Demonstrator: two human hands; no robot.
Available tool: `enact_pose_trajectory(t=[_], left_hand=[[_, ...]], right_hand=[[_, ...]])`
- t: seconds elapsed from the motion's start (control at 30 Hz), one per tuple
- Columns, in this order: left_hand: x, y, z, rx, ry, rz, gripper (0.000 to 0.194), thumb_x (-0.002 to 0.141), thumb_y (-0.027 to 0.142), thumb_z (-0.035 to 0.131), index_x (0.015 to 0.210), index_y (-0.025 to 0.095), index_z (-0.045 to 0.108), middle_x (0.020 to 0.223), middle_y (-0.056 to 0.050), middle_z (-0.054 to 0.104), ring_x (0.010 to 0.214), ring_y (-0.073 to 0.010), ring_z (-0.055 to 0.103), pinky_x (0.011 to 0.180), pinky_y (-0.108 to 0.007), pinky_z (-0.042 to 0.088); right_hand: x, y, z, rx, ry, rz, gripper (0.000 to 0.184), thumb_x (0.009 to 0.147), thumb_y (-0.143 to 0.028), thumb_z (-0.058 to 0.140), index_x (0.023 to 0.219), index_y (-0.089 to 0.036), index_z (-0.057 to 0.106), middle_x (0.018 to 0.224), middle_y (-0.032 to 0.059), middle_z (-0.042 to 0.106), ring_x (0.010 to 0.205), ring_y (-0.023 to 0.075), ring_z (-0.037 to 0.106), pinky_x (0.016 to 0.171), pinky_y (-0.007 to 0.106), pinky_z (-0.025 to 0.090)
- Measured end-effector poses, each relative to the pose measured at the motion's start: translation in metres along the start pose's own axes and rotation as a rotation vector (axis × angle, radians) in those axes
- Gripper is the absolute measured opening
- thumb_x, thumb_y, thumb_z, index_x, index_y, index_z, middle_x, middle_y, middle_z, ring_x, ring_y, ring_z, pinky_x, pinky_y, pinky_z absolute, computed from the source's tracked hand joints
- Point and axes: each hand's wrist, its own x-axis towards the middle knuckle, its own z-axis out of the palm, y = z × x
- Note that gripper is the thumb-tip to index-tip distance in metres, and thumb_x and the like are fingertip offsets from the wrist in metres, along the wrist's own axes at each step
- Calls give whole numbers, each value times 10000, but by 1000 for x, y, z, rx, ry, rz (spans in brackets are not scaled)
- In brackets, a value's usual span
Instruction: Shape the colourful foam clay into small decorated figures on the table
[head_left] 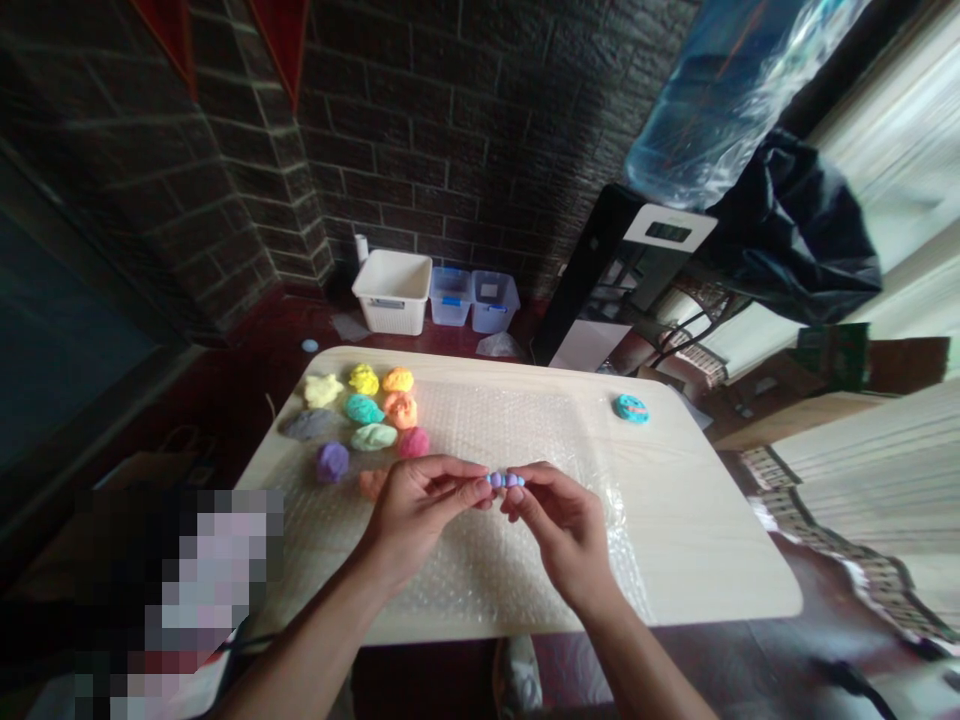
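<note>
Between my two hands, above the table's middle, is a small piece of modelling clay (505,480) in purple and light blue bands. My left hand (420,510) pinches its left end with thumb and fingertips. Its right end is pinched by my right hand (559,520) in the same way. To the left lie several soft clay lumps, among them a purple lump (332,462), a pale green lump (373,437), a pink lump (413,442) and a teal lump (364,408). An orange-pink lump (370,485) is partly hidden behind my left hand.
Bubble wrap (517,420) covers much of the pale wooden table (712,510). A round teal clay piece with an orange stripe (632,408) sits at the far right. Beyond the table are a white bin (394,290), blue-tinted tubs (495,300) and a water dispenser (600,270).
</note>
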Motion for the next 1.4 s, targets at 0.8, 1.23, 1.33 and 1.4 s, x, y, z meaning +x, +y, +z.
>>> enact_pose_trajectory(t=[0.8,1.23,1.33,1.4], left_hand=[[1,2,3,24,19,0,231,715,278,919,861,134,812,776,-69,799,716,-183,751,717,-299,635],[0,0,-3,57,-71,-61,307,783,300,871,1017,131,764,947,-108,816,839,-215,771,795,-336,632],[1,-1,-3,121,-42,-33,290,768,282,878,989,127,772,968,-114,818,876,-220,774,827,-327,627],[2,-3,-4,169,-51,-8,279,769,273,872,985,127,773,983,-117,815,898,-220,773,850,-325,623]], right_hand=[[-2,3,4,25,13,46,148,925,-332,771,1023,-221,770,856,47,753,737,173,686,666,317,563],[-1,5,2,66,-33,70,198,897,-329,803,1075,-246,776,841,26,745,724,149,677,697,297,575],[1,6,1,81,-5,87,270,875,-336,823,1126,-250,768,882,30,743,707,136,667,661,277,566],[2,7,-1,66,5,109,276,869,-350,825,1116,-239,777,871,33,741,687,135,654,635,273,553]])
